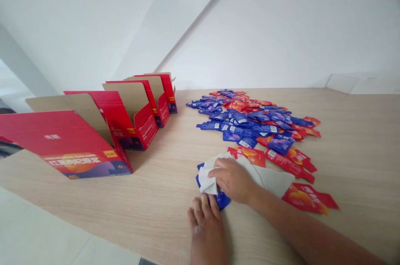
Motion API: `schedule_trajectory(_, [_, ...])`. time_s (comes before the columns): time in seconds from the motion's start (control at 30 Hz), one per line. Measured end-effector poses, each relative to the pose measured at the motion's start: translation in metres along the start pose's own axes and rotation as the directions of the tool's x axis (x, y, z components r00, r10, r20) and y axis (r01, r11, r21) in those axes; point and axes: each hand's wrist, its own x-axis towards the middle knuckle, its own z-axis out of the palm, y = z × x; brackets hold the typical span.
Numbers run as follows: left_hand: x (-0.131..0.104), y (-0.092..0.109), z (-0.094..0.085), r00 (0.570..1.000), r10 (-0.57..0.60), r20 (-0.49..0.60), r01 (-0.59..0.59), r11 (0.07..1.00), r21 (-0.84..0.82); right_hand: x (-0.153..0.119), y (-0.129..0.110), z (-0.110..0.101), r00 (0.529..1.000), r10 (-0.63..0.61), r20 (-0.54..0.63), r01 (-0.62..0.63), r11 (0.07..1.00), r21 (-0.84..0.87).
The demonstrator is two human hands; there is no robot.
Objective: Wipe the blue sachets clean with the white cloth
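A white cloth (275,181) is bunched under my right hand (235,177), whose bent fingers grip its left end; the other end trails off to the right. Beneath the cloth lies a blue sachet (223,201), mostly covered, with a corner and its lower end showing. My left hand (207,225) is flat at the front, fingers stretched out and their tips touching the sachet's lower end. Just right of the cloth rests a red sachet (308,198), and another red sachet (254,156) is partly behind the cloth.
A spread pile of blue and red sachets (243,125) covers the table's middle. On the left, several open red cartons (90,144) stand in a row, flaps up. The wooden table (162,190) meets a white wall (300,31) at the back.
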Motion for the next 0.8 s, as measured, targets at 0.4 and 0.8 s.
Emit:
schedule_trajectory(0.4, [0.001, -0.003, -0.004, 1.000, 0.015, 0.002, -0.015, 0.999, 0.048, 0.009, 0.008, 0.004, 0.993, 0.036, 0.110, -0.038, 0.999, 0.017])
schedule_trajectory(0.8, [-0.001, -0.004, -0.006, 0.996, 0.052, 0.068, -0.053, 0.999, 0.008, -0.002, -0.021, 0.004, 0.982, -0.138, 0.129, 0.134, 0.990, 0.039])
